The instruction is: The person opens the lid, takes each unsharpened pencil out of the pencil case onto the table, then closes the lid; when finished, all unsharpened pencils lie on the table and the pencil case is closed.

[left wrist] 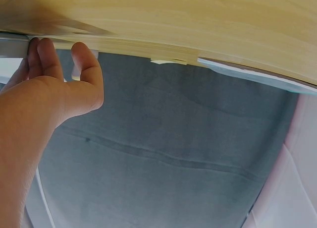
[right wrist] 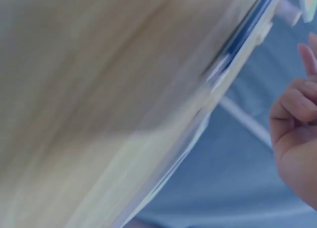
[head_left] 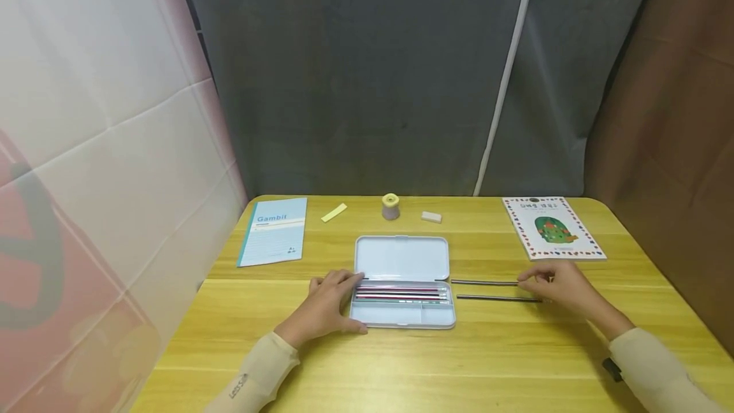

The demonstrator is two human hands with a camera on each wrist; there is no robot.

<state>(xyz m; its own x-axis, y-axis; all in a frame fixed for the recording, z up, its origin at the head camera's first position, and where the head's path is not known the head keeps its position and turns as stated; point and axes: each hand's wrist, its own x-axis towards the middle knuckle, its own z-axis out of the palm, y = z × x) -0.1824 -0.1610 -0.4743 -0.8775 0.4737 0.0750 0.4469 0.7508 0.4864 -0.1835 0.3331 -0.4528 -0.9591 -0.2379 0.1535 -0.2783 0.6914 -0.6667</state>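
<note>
A light-blue pencil case (head_left: 401, 260) lies with its lid raised on the wooden table. Several pencils (head_left: 401, 295) fill its rear compartment. My left hand (head_left: 323, 304) holds the case's left end, thumb at the front corner and fingers at the hinge side; the left wrist view also shows this hand (left wrist: 54, 84) against the case's edge. Two dark pencils lie right of the case, a rear pencil (head_left: 482, 283) and a front pencil (head_left: 496, 298). My right hand (head_left: 559, 285) is over their right ends, fingers bent; whether it pinches the rear one is hidden.
Behind the case stand a yellow-topped grey sharpener-like object (head_left: 390, 208), a white eraser (head_left: 431, 217) and a yellow strip (head_left: 334, 212). A blue notebook (head_left: 275, 234) lies at the back left, a picture-covered book (head_left: 553, 228) at the back right. A grey curtain (head_left: 373, 81) hangs behind.
</note>
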